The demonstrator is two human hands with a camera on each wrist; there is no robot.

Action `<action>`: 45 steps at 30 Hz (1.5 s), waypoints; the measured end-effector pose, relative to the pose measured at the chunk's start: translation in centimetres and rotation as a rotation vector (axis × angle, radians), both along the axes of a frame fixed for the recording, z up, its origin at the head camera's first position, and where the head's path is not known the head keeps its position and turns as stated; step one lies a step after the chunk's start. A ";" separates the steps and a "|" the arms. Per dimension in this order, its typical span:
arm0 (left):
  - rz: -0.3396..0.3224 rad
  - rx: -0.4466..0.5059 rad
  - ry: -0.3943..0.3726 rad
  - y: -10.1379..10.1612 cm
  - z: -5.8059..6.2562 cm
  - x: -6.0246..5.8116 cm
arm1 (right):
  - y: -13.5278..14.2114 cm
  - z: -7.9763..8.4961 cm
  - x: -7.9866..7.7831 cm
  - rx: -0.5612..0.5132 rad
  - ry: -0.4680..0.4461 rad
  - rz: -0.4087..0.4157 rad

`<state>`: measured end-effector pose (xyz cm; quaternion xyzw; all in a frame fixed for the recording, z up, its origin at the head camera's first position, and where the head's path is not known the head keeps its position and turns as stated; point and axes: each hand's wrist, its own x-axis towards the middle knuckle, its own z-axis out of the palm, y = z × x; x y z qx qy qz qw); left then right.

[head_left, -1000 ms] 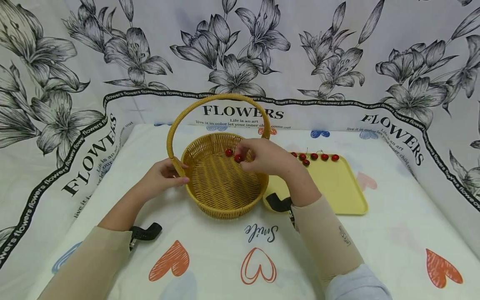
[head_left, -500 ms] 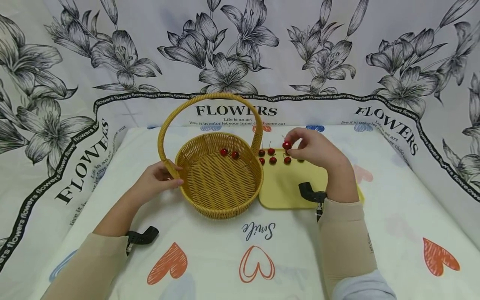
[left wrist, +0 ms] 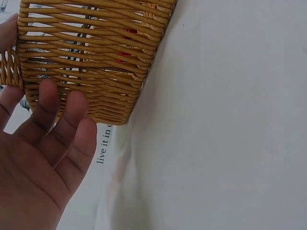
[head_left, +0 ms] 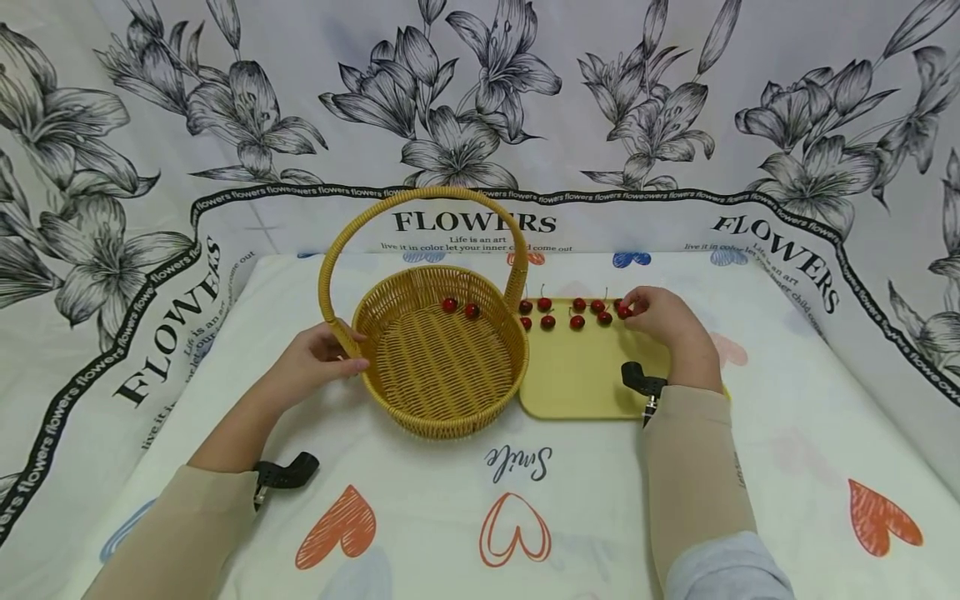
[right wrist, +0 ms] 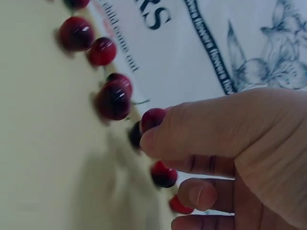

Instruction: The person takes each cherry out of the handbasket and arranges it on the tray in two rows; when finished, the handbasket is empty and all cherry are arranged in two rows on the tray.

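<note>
My left hand [head_left: 306, 368] holds the yellow wicker basket [head_left: 442, 379] at its left side, thumb and index finger about the foot of the tall handle. In the left wrist view, the other fingers [left wrist: 76, 105] lie along the woven wall. Two red cherries [head_left: 472, 311] rest inside, toward the back. Over the back right of a yellow tray [head_left: 573, 379], my right hand [head_left: 667, 323] pinches a dark red cherry [right wrist: 153, 119] between thumb and index finger. Several cherries [head_left: 577, 322] lie along the tray's back edge, some partly hidden by that hand.
The tray stands against the basket's right side, its right part covered by my right forearm. A white cloth with printed hearts [head_left: 516, 529] covers the table. Behind it hangs a flower-printed curtain [head_left: 480, 92].
My right hand has left the basket, where a second cherry now rests, and moved right over the tray. It has since shifted farther right and lower. The left hand keeps its hold.
</note>
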<state>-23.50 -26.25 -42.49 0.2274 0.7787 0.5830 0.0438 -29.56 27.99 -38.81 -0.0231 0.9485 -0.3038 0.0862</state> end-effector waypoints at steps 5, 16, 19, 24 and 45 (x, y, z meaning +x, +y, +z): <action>0.010 -0.003 -0.008 0.1 0.0 0.0 | 0.3 -1.5 -0.2 0.038 -0.072 -0.021; 0.009 -0.014 0.006 0.0 0.2 -0.1 | 0.5 -0.5 0.0 -0.056 -0.082 -0.025; 0.014 -0.021 0.002 0.0 0.3 0.0 | 0.5 0.7 0.5 -0.097 -0.036 -0.030; 0.015 -0.026 0.005 0.0 0.4 0.0 | 0.2 2.9 1.3 -0.128 0.080 -0.030; 0.019 -0.011 -0.016 0.2 0.2 0.2 | -12.7 8.7 5.6 -0.126 0.352 0.326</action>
